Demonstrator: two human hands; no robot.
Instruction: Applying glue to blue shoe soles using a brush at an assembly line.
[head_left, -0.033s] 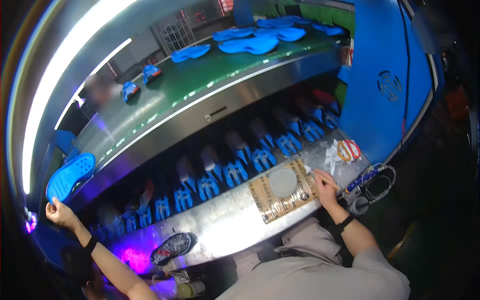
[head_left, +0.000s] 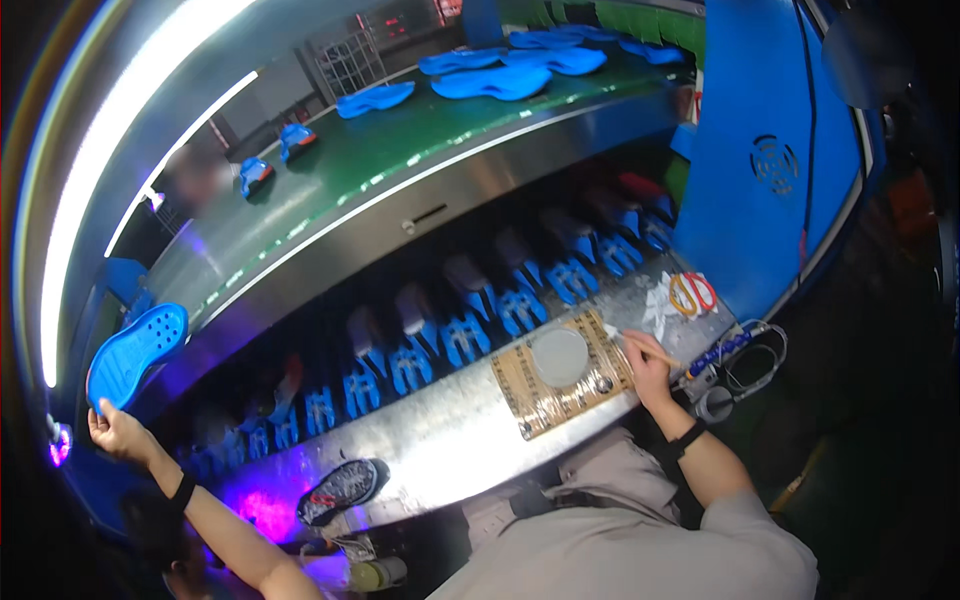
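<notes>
At the far left my left hand [head_left: 120, 431] is closed on the lower end of a blue shoe sole [head_left: 137, 352], which has a row of holes near its upper end and stands tilted up. My right hand [head_left: 648, 365] grips a brush [head_left: 655, 349] with a wooden handle and a pale tip. The brush is above the right edge of a taped cardboard sheet [head_left: 520, 400]. A round, pale grey container [head_left: 560, 357] sits on that sheet, just left of the brush tip. Farther left, a dark shoe-shaped piece [head_left: 343, 491] rests on the metal bench [head_left: 440, 445].
A row of blue shoe-shaped pieces [head_left: 466, 338] lines the bench's back. Above runs a green conveyor belt [head_left: 400, 150] carrying blue soles [head_left: 492, 83]. Scissors [head_left: 690, 295] lie on white scraps at the right, by a blue machine panel [head_left: 735, 190]. Another person [head_left: 160, 530] is at lower left.
The view has shifted slightly. The sole in my left hand has turned a little, and the brush in my right hand shows more fully.
</notes>
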